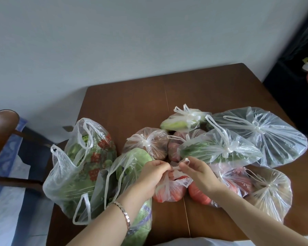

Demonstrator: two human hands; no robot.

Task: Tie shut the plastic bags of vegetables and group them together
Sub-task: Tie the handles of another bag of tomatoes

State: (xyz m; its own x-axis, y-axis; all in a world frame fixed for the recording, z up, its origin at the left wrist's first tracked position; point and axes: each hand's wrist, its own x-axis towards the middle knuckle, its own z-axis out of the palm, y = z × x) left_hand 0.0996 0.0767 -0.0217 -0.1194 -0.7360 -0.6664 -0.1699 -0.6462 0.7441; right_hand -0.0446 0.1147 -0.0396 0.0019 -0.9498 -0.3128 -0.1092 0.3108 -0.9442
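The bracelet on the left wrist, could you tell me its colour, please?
The bracelet is silvery; the head view shows it best.

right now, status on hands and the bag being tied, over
Left hand and right hand both pinching tomato bag handles. Knot not yet done. Leafy greens bag at left untied, not in the way.

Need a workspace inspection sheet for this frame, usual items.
Surface: brown wooden table, seam down the middle.
Job's things: tomato bag not yet knotted; knotted bags clustered centre and right; leafy bag and cabbage bag at left, handles loose.
Clutter: nothing seen.
Grippers: left hand and right hand pinch the tomato bag's handles.
Cables: nothing seen.
Surroundings: white wall; wooden chair at left.
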